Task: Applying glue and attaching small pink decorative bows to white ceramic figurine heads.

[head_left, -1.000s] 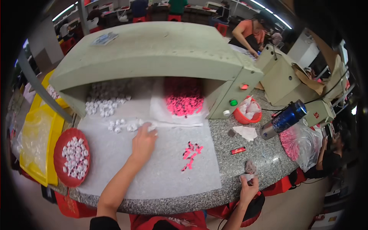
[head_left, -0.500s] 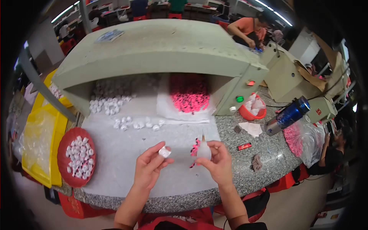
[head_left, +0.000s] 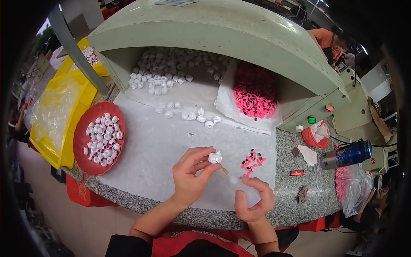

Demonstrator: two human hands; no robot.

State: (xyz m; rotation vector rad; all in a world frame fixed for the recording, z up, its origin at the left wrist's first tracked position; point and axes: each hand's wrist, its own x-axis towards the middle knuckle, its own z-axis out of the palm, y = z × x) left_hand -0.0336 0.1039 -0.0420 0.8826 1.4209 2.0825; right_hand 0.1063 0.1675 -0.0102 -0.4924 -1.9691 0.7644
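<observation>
Work is being carried on midway: a white cap (head_left: 215,158) is being pinched in the left hand (head_left: 190,177), a small bottle (head_left: 246,192) is being clasped in the right hand (head_left: 253,202) above the bench (head_left: 299,201), a red tray (head_left: 99,138) is being filled, many loose caps (head_left: 171,70) are still waiting.

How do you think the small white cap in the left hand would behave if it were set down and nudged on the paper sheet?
The white cap, pinched by the left hand, looks small and rounded, so it would probably roll or skid easily. It seems light: fingertips alone carry it. Similar caps lie scattered in the red dish at odd angles, so it may settle on any side.
</observation>
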